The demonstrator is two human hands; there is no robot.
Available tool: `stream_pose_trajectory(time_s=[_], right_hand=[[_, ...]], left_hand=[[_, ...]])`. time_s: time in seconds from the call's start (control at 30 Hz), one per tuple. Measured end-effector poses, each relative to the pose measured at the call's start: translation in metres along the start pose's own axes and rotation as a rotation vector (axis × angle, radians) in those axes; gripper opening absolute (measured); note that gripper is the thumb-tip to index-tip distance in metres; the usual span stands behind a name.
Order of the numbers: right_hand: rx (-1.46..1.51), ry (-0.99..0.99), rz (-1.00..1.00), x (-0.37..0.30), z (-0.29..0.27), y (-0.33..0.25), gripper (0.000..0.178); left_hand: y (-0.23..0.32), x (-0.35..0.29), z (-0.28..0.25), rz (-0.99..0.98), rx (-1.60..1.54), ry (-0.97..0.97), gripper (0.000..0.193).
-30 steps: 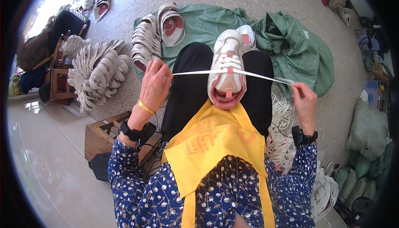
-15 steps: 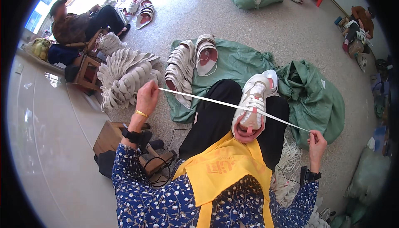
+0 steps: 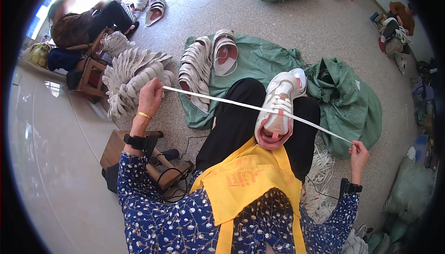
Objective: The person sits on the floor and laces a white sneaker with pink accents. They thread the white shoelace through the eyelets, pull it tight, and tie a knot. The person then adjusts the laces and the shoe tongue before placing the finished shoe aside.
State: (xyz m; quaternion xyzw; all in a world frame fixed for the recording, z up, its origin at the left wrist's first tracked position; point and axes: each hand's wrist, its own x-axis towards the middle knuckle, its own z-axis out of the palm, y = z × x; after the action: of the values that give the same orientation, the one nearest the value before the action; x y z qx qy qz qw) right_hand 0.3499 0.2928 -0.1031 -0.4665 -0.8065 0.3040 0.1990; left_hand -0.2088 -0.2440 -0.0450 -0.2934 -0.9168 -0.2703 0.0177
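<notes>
A white and beige sneaker (image 3: 274, 110) with a pink lining rests on my lap, its collar toward me. White lace rows cross its tongue. My left hand (image 3: 150, 96) is closed on one end of a flat white shoelace (image 3: 208, 97), well out to the left of the shoe. Far to the right, my right hand (image 3: 359, 154) pinches the other end. Between them the lace runs taut and nearly straight across the top of the sneaker, sloping down to the right.
Nested white shoe uppers (image 3: 194, 66) lie on a green sheet (image 3: 264, 52); more uppers (image 3: 132, 80) are stacked at left. A green sack (image 3: 347, 101) sits right of my knees, bundled white laces (image 3: 320, 173) below it. A wooden stool (image 3: 118, 145) stands left. People sit farther off.
Both hands have moved farther apart, the left one outward to the left and the right one slightly right. The lace between them spans a longer stretch. The whole view has shifted a little.
</notes>
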Motion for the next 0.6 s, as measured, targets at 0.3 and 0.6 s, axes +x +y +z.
stream_pose_trajectory(time_s=[0.3,0.6], right_hand=[[-0.261,-0.131,-0.026,0.005,-0.007,0.008,0.014],[0.354,-0.461,0.003,0.050,0.001,-0.095,0.018]], left_hand=[[0.011,0.024,0.009,0.150,0.051,-0.001,0.010],[0.123,0.113,-0.011,0.465,0.083,0.189,0.007]])
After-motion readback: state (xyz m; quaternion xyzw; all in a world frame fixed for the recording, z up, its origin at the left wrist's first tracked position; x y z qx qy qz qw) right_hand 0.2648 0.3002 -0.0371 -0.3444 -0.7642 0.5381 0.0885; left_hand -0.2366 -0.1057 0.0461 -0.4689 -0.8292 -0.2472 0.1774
